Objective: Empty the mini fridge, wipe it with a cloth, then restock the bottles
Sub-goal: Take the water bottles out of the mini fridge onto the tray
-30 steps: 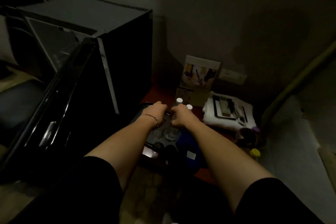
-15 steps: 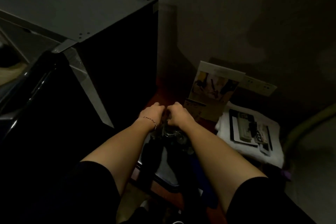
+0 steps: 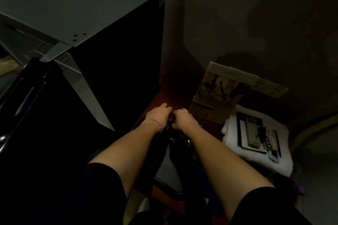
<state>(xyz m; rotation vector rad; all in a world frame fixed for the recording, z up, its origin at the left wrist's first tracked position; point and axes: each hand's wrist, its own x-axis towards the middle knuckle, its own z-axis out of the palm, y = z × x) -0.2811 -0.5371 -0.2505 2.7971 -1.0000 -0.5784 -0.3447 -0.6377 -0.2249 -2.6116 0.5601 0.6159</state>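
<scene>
The black mini fridge (image 3: 76,7) stands at the left with its door (image 3: 27,107) swung open towards me; its inside is out of sight. Just right of it, my left hand (image 3: 159,114) and my right hand (image 3: 182,118) sit side by side over a dark tray (image 3: 168,175) on a red-brown tabletop (image 3: 173,95). Both have their fingers curled down around bottle tops, which they cover. Below the hands, clear glassware (image 3: 176,136) glints between my forearms. No cloth for wiping is visible.
A printed card (image 3: 223,87) leans on the wall behind the tray, beside a wall socket (image 3: 270,87). A folded white towel (image 3: 274,162) at the right carries a flat tray with a remote control (image 3: 253,133). The room is very dark.
The view has moved closer and lower towards the tray. Both hands have closed in together over the two white bottle caps, which no longer show.
</scene>
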